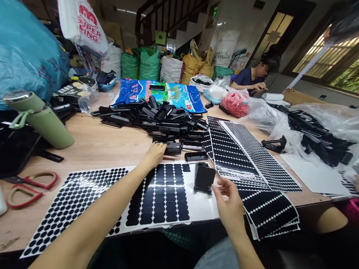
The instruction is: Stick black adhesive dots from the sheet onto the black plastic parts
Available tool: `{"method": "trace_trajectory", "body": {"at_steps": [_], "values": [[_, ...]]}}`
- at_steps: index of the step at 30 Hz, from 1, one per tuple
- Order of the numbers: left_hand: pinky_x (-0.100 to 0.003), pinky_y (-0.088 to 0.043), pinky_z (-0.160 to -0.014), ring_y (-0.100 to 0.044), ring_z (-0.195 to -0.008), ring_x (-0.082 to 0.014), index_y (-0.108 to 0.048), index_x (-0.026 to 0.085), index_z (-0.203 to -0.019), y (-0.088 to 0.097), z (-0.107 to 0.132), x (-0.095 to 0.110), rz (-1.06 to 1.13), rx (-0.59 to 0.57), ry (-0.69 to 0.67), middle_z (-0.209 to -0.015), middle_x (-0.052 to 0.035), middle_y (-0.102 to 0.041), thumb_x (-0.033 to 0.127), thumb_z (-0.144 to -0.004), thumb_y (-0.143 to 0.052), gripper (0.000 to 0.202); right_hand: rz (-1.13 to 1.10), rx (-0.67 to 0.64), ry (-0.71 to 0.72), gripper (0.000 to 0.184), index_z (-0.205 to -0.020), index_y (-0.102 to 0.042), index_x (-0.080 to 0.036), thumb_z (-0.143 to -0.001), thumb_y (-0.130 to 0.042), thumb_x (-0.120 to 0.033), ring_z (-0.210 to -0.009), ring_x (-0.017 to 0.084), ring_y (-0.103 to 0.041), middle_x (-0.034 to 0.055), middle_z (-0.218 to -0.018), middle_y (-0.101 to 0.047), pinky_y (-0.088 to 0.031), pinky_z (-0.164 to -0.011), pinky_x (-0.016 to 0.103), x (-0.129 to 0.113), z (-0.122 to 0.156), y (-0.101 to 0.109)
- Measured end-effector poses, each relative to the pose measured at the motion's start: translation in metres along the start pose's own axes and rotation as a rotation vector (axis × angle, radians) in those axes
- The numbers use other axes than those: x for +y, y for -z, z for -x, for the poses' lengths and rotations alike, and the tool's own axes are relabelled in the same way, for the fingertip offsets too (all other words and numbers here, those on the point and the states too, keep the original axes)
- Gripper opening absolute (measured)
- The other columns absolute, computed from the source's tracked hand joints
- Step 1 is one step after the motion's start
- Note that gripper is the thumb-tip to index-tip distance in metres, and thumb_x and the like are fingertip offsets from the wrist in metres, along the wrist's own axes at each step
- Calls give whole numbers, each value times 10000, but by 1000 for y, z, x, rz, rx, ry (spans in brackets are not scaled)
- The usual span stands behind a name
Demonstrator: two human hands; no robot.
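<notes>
- Since the near sticker sheet's (203,207) right end is bare, I'd judge some stickers used, though many dark rows remain; the sheet reaches the surface's (94,137) near edge.
- To the right, more sheets (271,211) droop over that edge, leaving little room.
- The right hand (229,202), loosely curled, has its fingertips beside a black holder (204,178) upright on the bare patch; whether it grips, I can't tell.
- Farther in, the half-closed left hand (156,154) meets a black piece (173,149); its hold is hidden.
- Beyond, the large heap (165,118) suggests plenty left; open wood lies to its left.
</notes>
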State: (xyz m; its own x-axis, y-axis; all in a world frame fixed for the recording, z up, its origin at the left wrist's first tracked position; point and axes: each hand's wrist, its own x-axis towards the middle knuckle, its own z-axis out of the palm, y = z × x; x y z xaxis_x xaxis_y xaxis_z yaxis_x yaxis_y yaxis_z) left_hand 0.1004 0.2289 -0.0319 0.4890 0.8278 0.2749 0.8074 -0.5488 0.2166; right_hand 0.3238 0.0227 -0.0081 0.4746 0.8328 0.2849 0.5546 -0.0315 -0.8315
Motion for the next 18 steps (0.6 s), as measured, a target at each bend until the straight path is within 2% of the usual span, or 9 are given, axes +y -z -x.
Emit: {"method": "trace_trajectory", "body": {"at_steps": [3,5,7,9,11,14,16,18], "values": [[-375,-365,-908,-520,-1007,-253,-455,69,-1194,19,23,-15,24,66,55,-1049,-153,-581,92,-713,-479,483,-69,-141,75,264,-1003,-525,-191,-791,-516,-348,-794,171,-550,67,-913,-584,-460,-741,333,-25,28,-18],[-346,-395,-879,-524,-1013,-241,-401,90,-1244,35,45,-26,117,192,152,-1110,-138,-565,159,-723,-505,537,-103,-340,134,205,-972,-535,-196,-808,-499,-313,-797,165,-554,59,-899,-590,-461,-739,316,-43,46,-41],[-320,-427,-829,-550,-967,-226,-440,120,-1213,52,71,-35,318,340,278,-1082,-104,-586,222,-710,-545,523,-106,-581,235,159,-946,-546,-204,-811,-496,-272,-814,163,-555,49,-897,-595,-455,-749,302,-62,63,-71],[-305,-449,-783,-574,-901,-210,-505,131,-1145,67,99,-42,566,437,369,-1007,-76,-615,267,-689,-584,482,-71,-781,365,144,-937,-556,-205,-807,-499,-230,-873,168,-548,50,-933,-595,-442,-778,293,-82,75,-105],[-298,-457,-759,-582,-855,-193,-526,127,-1127,79,124,-47,763,479,416,-980,-67,-617,292,-678,-607,485,30,-831,421,154,-940,-560,-183,-809,-485,-208,-921,188,-533,72,-946,-591,-430,-791,301,-101,84,-139],[-299,-472,-696,-591,-701,-150,-509,135,-1167,89,152,-53,999,480,500,-918,-43,-611,322,-655,-641,560,244,-846,398,155,-915,-571,-141,-800,-472,-175,-939,233,-523,123,-958,-582,-419,-777,336,-119,91,-178],[-285,-474,-618,-566,-583,-115,-497,134,-1188,94,164,-57,1108,438,556,-851,-24,-602,344,-645,-653,603,312,-864,373,142,-882,-576,-125,-785,-474,-148,-916,242,-532,144,-948,-582,-414,-758,338,-125,92,-191],[-264,-460,-564,-535,-526,-89,-493,136,-1199,99,171,-60,1162,416,591,-860,-27,-601,354,-649,-647,611,314,-879,366,124,-845,-580,-120,-774,-479,-135,-882,235,-545,144,-915,-591,-410,-745,329,-126,90,-192]]}}
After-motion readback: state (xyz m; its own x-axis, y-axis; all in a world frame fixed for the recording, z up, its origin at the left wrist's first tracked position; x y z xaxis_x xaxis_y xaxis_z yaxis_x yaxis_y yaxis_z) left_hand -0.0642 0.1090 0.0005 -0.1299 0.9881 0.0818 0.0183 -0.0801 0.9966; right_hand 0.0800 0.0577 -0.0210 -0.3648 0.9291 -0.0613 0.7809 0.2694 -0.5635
